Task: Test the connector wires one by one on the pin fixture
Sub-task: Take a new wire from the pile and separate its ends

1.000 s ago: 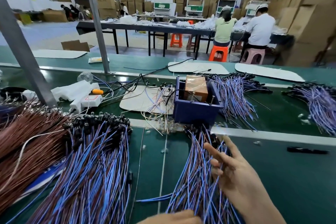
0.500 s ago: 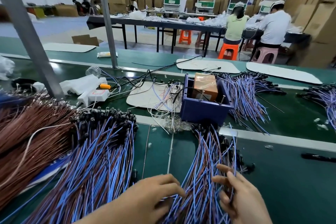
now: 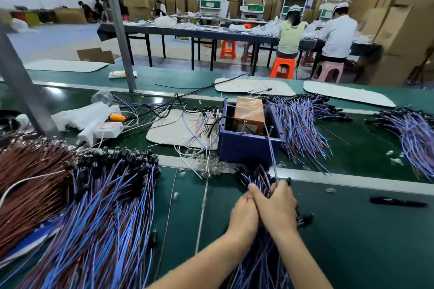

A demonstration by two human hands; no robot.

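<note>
The pin fixture is a dark blue box holding a copper-coloured block and thin upright pins, at the middle of the green bench. Just in front of it lies a bundle of blue-and-brown connector wires with black plugs. My left hand and my right hand are pressed side by side on this bundle, fingers curled round it. My right hand pinches one wire that rises from my fingers up to the box. The rest of the bundle under my hands is hidden.
A big heap of blue-and-brown wires and brown wires fills the left. More wire piles lie right of the box and at the far right. A black pen lies right; a slanted metal post stands left.
Both hands moved forward and together along the bundle toward the box. My right hand now pinches one wire that reaches up to the fixture.
</note>
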